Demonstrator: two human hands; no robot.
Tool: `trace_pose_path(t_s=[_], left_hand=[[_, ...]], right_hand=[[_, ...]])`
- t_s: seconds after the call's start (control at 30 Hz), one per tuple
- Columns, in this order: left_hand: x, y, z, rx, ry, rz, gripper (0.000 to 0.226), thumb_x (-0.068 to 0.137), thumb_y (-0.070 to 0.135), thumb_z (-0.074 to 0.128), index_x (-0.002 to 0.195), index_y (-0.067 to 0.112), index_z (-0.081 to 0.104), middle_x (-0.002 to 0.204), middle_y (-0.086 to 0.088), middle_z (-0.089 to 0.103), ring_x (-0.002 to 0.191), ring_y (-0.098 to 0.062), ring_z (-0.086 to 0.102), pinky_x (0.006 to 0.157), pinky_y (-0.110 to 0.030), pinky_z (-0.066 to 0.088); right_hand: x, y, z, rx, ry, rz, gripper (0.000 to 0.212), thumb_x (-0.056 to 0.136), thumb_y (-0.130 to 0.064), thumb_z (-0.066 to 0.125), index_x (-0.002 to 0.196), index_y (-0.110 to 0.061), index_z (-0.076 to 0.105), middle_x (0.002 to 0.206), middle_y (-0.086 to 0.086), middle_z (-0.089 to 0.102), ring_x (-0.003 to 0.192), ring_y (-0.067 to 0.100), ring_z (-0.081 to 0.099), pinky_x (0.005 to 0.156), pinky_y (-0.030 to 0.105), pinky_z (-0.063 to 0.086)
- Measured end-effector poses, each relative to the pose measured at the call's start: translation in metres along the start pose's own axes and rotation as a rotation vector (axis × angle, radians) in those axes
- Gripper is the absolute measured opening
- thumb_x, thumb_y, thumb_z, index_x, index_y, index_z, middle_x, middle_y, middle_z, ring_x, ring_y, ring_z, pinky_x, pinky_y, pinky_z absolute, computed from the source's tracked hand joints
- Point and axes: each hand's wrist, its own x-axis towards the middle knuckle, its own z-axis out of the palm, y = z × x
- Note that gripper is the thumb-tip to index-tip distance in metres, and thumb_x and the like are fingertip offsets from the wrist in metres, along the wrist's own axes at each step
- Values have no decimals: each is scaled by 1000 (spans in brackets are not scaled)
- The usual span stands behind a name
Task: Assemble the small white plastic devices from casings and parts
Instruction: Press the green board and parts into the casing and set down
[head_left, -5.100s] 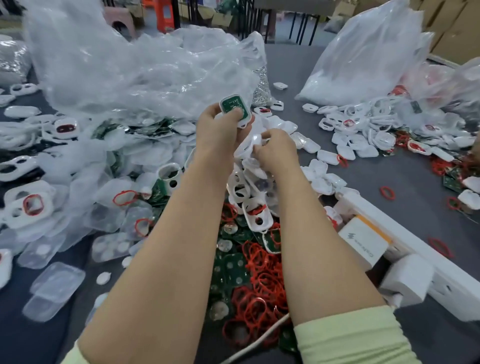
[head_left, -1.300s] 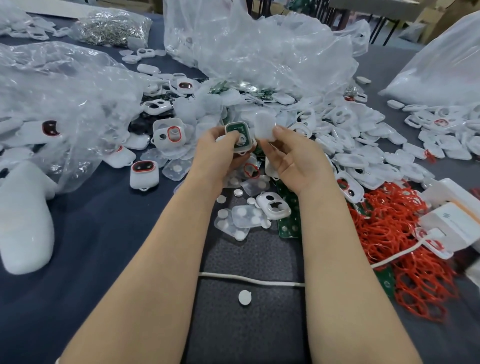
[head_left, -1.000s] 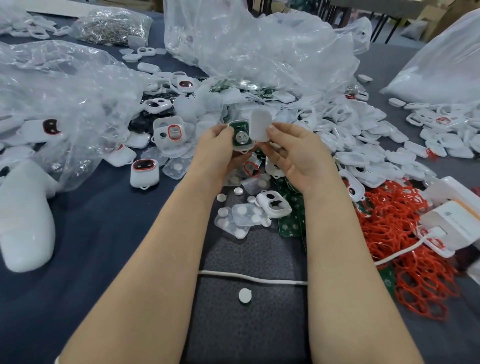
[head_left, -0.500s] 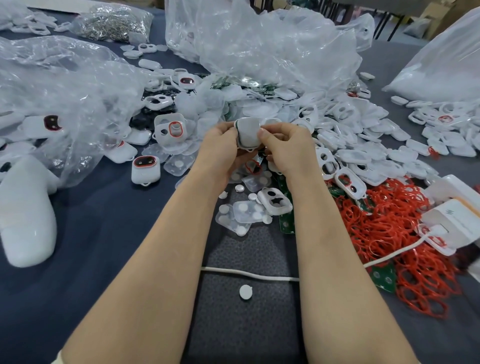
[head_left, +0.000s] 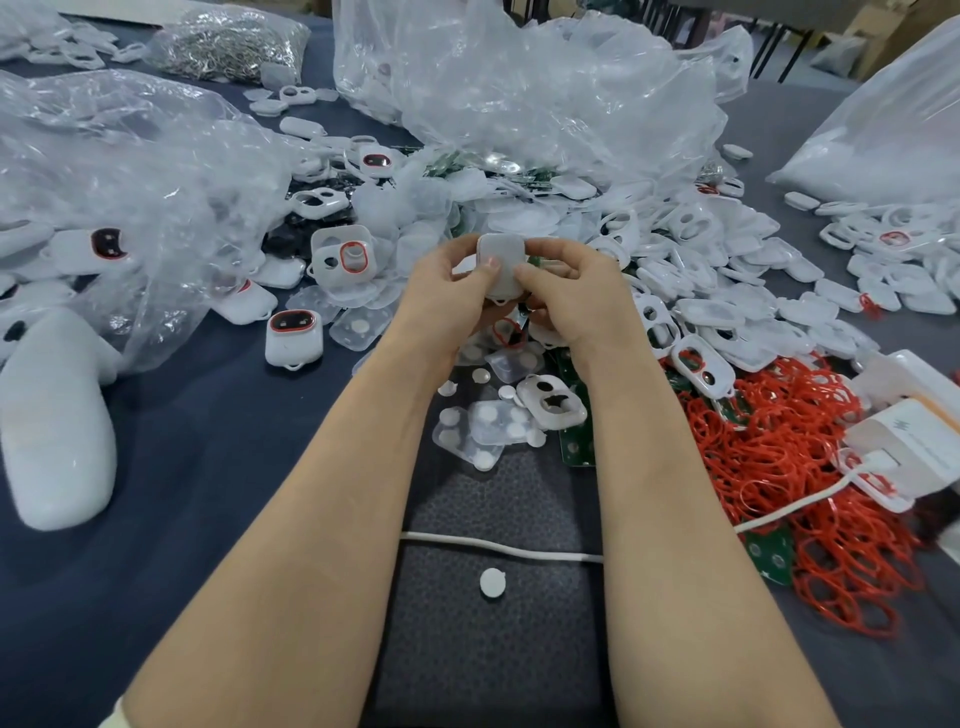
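A small white device (head_left: 500, 262) with a rounded square casing is held up over the table's middle, its plain back cover facing me. My left hand (head_left: 451, 291) grips its left side, thumb on the cover. My right hand (head_left: 566, 288) grips its right side, thumb pressing the cover's lower right corner. Whatever is inside the casing is hidden. A finished device with a red-ringed window (head_left: 293, 335) lies to the left. A front casing with two holes (head_left: 551, 408) lies just below my hands.
Heaps of white casings (head_left: 727, 291) spread right of my hands, beside a pile of red rubber rings (head_left: 810, 499) and green circuit boards (head_left: 574, 444). Clear plastic bags (head_left: 519, 93) stand behind and at left. A white cable (head_left: 498, 545) crosses the near mat; a power strip (head_left: 914, 441) sits right.
The green board was exposed in my left hand and my right hand held a white cover beside it. Now the cover sits on the casing and both hands grip it.
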Motion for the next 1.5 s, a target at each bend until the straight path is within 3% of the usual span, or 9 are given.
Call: trace_pose_path(t_s=[0.1,0.27,0.5,0.67,0.77,0.97,1.27,1.37,1.5], left_hand=[[-4,2,1,8,-37,14,17,99,8,49,107,17,61,102,-17,67,82,-19,69,70,-25,58],[-6,2,1,11,-119,36,19,98,8,50,110,19,60,96,-13,67,86,-19,67,74,-24,58],[-8,5,2,51,-146,113,22,97,5,52,100,24,62,86,-10,68,82,-19,67,81,-31,59],[-11,2,9,156,-73,182,19,98,6,50,103,19,62,81,-11,68,76,-21,67,77,-36,60],[-10,1,8,104,-75,151,19,99,8,49,109,18,60,85,-11,69,79,-19,69,76,-29,59],[-8,1,3,450,-104,315,26,100,16,50,123,14,60,94,-14,72,89,-31,69,84,-49,55],[-7,-3,-2,757,-77,460,48,100,16,47,145,14,32,70,-12,66,62,-16,57,56,-14,38],[-5,-6,1,795,-23,457,41,100,19,46,139,13,39,59,3,56,53,-2,50,50,-12,35],[-4,-4,2,482,15,274,23,96,28,57,113,14,51,82,-7,71,73,-16,67,70,-25,53]], right_hand=[[1,-1,-2,152,-34,60,19,91,-9,59,107,-15,67,78,3,59,58,10,50,50,18,41],[4,1,-5,246,5,141,14,94,-23,60,82,-22,68,61,-2,54,45,5,41,44,20,37],[4,-1,-1,423,37,169,20,94,-15,59,75,-19,61,61,-1,51,35,3,34,40,17,27],[6,-1,6,336,124,89,24,92,-10,53,70,-16,54,74,5,51,63,15,42,50,21,34],[4,1,5,276,60,19,12,95,-14,54,85,-15,59,81,3,56,68,11,49,50,15,40],[2,2,-2,288,-45,17,6,91,-14,64,96,-12,64,83,4,66,72,14,64,58,19,48],[2,0,-8,170,-131,1,12,93,-11,59,89,-21,62,75,-1,60,63,8,57,51,18,41],[-1,0,-1,187,-70,-52,15,92,-5,58,85,-19,60,69,-2,58,55,2,54,48,13,41],[-1,-1,6,311,3,-42,14,92,-4,57,85,-15,61,82,9,57,69,13,58,61,22,48]])
